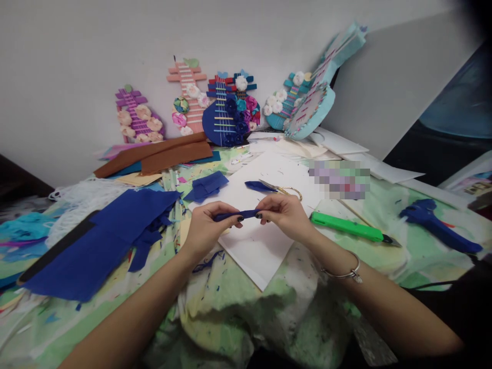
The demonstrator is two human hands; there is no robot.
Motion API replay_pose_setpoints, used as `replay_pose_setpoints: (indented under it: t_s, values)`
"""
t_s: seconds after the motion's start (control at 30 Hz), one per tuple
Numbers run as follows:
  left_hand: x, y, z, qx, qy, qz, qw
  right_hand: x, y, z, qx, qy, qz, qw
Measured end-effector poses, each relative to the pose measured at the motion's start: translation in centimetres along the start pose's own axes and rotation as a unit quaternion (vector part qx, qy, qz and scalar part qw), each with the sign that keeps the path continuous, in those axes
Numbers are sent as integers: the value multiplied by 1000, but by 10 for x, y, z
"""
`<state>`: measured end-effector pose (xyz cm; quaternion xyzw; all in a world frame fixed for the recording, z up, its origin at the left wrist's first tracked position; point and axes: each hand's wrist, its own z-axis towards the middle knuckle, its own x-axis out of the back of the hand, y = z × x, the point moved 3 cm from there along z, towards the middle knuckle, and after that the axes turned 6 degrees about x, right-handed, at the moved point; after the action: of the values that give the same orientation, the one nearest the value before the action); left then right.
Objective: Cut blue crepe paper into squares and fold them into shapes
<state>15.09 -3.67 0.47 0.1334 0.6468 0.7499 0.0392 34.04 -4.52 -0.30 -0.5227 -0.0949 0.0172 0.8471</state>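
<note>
Between my two hands a narrow folded strip of dark blue crepe paper (248, 213) is stretched level above a white sheet (263, 256). My left hand (209, 225) pinches its left end between thumb and fingers. The right end is pinched by my right hand (284, 215). Just beyond my right hand lie gold-handled scissors (282, 190), their blades over a small blue paper piece (255, 186). Folded blue paper (207, 185) rests past my left hand. A large blue crepe sheet (103, 241) with cut pieces at its edge spreads to the left.
A green utility knife (346, 226) lies right of my right hand, blade tip out. Farther right is a blue glue gun (440, 223). Brown paper (157, 154) and decorated guitar shapes (221, 118) stand or lie at the back. A patterned cloth (215, 318) covers the table.
</note>
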Motion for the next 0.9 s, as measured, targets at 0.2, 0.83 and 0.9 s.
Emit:
replay_pose_setpoints:
  t_s: [0.2, 0.83, 0.9]
  values:
    - [-4, 2, -1, 8, -20, 9, 1000, 2, -3, 0, 25, 8, 3, 1000]
    - [-4, 12, -7, -80, 0, -15, 997, -4, -13, -3, 90, -13, -122, 988]
    - [-3, 12, -7, -78, 12, -14, 997, -3, -13, -3, 94, -3, -128, 987]
